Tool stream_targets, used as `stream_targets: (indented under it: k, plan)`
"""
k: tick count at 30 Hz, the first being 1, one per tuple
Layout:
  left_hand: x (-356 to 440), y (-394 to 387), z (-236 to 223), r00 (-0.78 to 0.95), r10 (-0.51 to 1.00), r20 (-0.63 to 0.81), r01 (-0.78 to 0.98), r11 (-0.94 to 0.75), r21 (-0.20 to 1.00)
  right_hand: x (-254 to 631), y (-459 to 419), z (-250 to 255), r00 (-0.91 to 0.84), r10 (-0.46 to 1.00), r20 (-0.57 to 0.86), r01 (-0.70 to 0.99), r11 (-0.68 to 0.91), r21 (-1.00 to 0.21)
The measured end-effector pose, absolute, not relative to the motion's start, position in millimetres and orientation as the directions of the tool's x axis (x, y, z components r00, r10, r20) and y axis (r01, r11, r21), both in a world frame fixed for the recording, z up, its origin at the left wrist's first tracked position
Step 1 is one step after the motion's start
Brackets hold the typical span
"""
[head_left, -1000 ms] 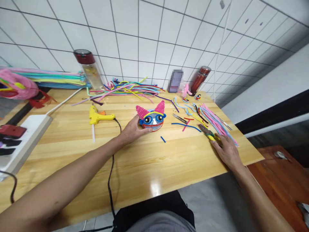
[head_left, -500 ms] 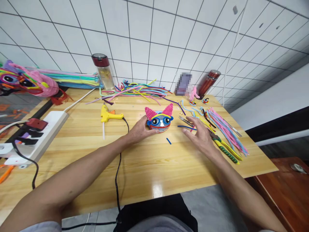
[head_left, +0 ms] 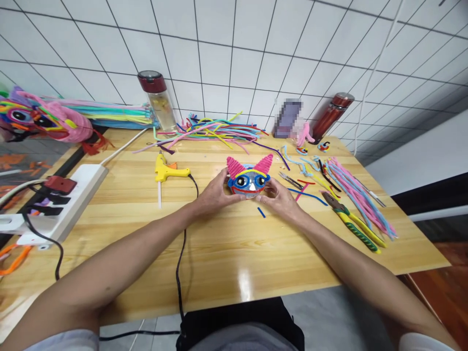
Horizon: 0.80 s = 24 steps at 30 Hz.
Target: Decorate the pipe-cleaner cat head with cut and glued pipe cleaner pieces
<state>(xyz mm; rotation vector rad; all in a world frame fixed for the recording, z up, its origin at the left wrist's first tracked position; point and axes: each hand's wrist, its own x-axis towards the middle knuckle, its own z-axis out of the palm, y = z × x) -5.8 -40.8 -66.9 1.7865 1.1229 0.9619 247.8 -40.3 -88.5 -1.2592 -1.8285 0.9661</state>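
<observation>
A small pipe-cleaner cat face (head_left: 249, 179), blue with pink ears, big eyes and a red mouth, sits near the middle of the wooden table (head_left: 226, 243). My left hand (head_left: 215, 195) grips its left side with curled fingers. From the right, my right hand (head_left: 278, 198) holds its lower right edge between thumb and fingers. A short blue pipe-cleaner scrap (head_left: 261, 212) lies just in front of my right hand.
A yellow glue gun (head_left: 167, 172) with a black cord lies to the left. Green-and-yellow pliers (head_left: 354, 227) and loose pipe cleaners (head_left: 356, 190) lie to the right. A white power strip (head_left: 62, 202), two bottles (head_left: 158, 101), a pink pipe-cleaner figure (head_left: 40, 119) and a heap of pipe cleaners (head_left: 215, 132) line the back.
My right hand left the pliers at the table's right side and moved left onto the cat face. The left hand stayed on the face. The view shifted left.
</observation>
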Motion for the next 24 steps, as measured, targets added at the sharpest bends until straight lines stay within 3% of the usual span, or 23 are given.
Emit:
stream_targets:
  k: [4, 12, 19, 24]
  plan:
    - [-6.4, -38.6, -69.7, 0.289, 0.938, 0.191, 0.336, -0.287, 0.897, 244.8, -37.7, -86.9, -0.292, 0.942, 0.163, 0.404, 0.276, -0.872]
    - [-6.9, -32.2, -83.1, 0.266, 0.942, 0.203, 0.384, -0.297, 0.874, 247.9, -37.5, -90.9, -0.281, 0.937, 0.206, 0.547, 0.333, -0.768]
    - [-7.4, -31.7, -83.3, 0.256, 0.941, 0.221, 0.398, -0.311, 0.863, 246.6, -41.6, -90.3, -0.284, 0.935, 0.214, 0.496, 0.334, -0.801]
    - [-7.6, -30.8, -85.3, 0.262, 0.934, 0.242, 0.382, -0.331, 0.863, 249.1, -51.3, -83.4, -0.120, 0.916, 0.382, 0.485, 0.390, -0.783]
